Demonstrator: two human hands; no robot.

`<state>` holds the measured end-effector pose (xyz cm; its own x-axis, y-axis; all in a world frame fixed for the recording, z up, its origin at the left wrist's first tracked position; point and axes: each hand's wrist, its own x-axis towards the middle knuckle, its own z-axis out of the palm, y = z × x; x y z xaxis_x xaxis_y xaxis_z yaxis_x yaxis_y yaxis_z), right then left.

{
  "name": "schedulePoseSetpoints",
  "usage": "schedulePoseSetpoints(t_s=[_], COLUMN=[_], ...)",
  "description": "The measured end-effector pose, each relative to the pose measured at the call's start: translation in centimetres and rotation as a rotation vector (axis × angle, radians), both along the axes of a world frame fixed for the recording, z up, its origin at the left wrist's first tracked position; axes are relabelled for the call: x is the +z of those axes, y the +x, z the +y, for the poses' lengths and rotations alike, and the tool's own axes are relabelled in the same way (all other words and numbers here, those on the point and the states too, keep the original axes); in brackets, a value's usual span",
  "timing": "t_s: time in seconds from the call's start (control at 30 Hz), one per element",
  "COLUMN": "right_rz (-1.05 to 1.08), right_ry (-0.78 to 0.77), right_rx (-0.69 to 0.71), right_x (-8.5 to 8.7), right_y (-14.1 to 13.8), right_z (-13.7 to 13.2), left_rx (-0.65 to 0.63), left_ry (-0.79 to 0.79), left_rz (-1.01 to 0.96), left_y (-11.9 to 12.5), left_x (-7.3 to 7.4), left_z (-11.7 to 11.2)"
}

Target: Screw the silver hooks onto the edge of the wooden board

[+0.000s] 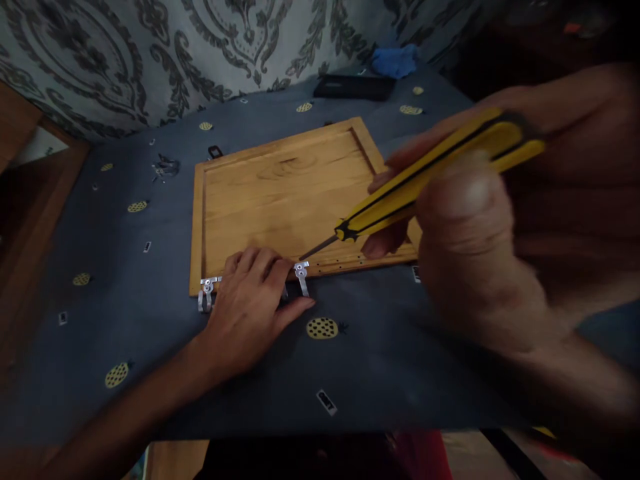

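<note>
Blue-grey cloth (375,373), printed with yellow pineapples and small word labels, covers the table before you. Behind it rises a pale covering (240,40) with a dark scroll-and-leaf pattern, and wooden furniture (65,170) stands at the left edge of your view.

On the cloth, at the middle of your view, lies a framed wooden panel (280,200), flat and slightly turned. Most of it stretches beyond your left hand, and its right end passes partly behind your right hand.

Your right hand (510,267), large and close to the camera, is closed around a yellow-and-black screwdriver (420,177), which slants down to the left. Your left hand (250,307) lies palm down over the panel's near edge, fingers together on the wood and thumb set apart; whether it grips anything underneath cannot be told.

At the far side of the table, a black case (350,88) lies just beside a crumpled blue cloth (395,61).

Smallest are the metal parts: one silver hinge (207,287) left of your left hand, another hinge (301,268) just right of its fingers, near the screwdriver's tip, and a small heap of loose metal pieces (166,167) left of the panel.
</note>
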<state>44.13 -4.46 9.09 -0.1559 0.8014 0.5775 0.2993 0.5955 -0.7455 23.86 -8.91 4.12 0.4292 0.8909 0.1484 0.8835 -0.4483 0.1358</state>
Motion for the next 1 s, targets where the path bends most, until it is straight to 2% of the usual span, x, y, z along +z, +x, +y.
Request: schedulePoseSetpoints(t_s=[0.07, 0.17, 0.23, 0.3, 0.4, 0.67, 1.0], right_rz=[-0.002, 0.001, -0.062, -0.115, -0.150, -0.164, -0.183], right_ry=[0.032, 0.059, 0.018, 0.009, 0.075, 0.052, 0.102], right_rx=[-0.033, 0.077, 0.090, 0.060, 0.060, 0.138, 0.241], right_x=[-0.4, -1.2, -1.4, -1.5, -1.4, -1.9, -2.0], right_y=[-0.2, -0.9, -1.1, -1.1, -1.0, -1.0, -0.9], right_z=[0.1, 0.3, 0.3, 0.3, 0.3, 0.6, 1.0], left_rx=[0.003, 0.006, 0.002, -0.005, -0.009, -0.011, -0.013], left_ry=[0.002, -0.002, -0.002, 0.001, 0.003, 0.010, 0.044], left_rz=[-0.003, 0.001, -0.004, -0.006, -0.007, -0.008, -0.022], left_y=[0.0, -0.1, -0.1, -0.2, -0.2, -0.1, -0.2], left_x=[0.0, -0.1, -0.2, -0.3, -0.3, -0.3, -0.4], left_z=[0.0, 0.0, 0.0, 0.0, 0.0, 0.0, 0.0])
